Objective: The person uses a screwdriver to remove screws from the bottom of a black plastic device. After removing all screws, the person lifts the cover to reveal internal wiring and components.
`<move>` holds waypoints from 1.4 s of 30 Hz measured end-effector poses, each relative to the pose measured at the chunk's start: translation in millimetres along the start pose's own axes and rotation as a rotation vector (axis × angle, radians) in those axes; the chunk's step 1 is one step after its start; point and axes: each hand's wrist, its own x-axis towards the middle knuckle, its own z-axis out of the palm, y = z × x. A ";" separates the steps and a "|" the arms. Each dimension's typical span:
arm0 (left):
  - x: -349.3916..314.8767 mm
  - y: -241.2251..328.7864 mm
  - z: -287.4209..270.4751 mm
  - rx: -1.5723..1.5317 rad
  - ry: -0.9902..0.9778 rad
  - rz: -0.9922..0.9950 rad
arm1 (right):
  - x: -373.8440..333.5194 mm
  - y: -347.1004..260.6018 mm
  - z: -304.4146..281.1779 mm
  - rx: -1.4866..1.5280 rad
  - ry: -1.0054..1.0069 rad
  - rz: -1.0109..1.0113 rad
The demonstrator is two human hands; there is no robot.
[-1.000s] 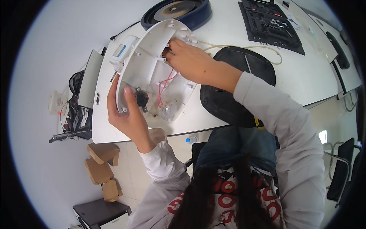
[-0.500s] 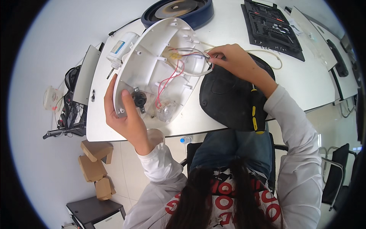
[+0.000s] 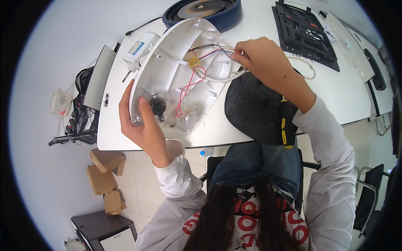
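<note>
My left hand (image 3: 146, 129) grips the lower-left rim of an open white plastic housing (image 3: 167, 67), which stands tilted, its hollow inside facing right. My right hand (image 3: 266, 62) pinches thin wires (image 3: 217, 51) that stretch from a round yellow spot (image 3: 192, 62) inside the shell; the fingers hide their ends. Below these wires a thicker white cable (image 3: 222, 79) curves out. Twisted red wires (image 3: 183, 94) run down to a clear round part (image 3: 187, 120). A black round fitting (image 3: 158, 107) sits near my left thumb. Behind the housing shows a white cylinder with a metal shaft (image 3: 141, 48).
Beneath my right forearm lies a black curved cover (image 3: 251, 108), with a yellow-and-black screwdriver (image 3: 284, 131) on it. An open black tool case (image 3: 305, 35) is at the far right, small screws beside it. A round blue-rimmed base (image 3: 232, 19) stands at the back.
My right hand has shifted up and right with the wires, which now look straighter. The white cable hangs lower, apart from the pinched wires. My left hand keeps its hold; the whole view has shifted slightly.
</note>
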 end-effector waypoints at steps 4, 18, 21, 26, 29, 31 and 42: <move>0.2 -0.6 2.6 -0.009 -0.016 -0.002 | 14.9 5.5 0.8 -0.101 0.184 -0.097; 0.3 -2.3 1.9 -0.012 -0.003 -0.006 | 14.5 -27.9 14.4 -0.174 0.000 -0.219; 0.4 -1.8 1.5 -0.011 -0.006 -0.007 | 27.0 -33.5 6.5 -0.201 -0.047 -0.240; 0.5 -4.1 1.8 0.026 -0.008 0.012 | 35.0 -32.0 24.5 -0.240 -0.053 -0.201; 1.8 -1.9 0.8 0.014 -0.026 0.007 | 38.8 -33.7 29.2 -0.219 -0.026 -0.184; 1.9 -2.7 -0.1 0.053 -0.017 0.016 | 44.9 -38.7 30.8 -0.224 -0.058 -0.165; 0.4 -4.2 -0.9 -0.004 -0.001 0.037 | 86.0 -25.6 47.8 0.679 -0.534 0.079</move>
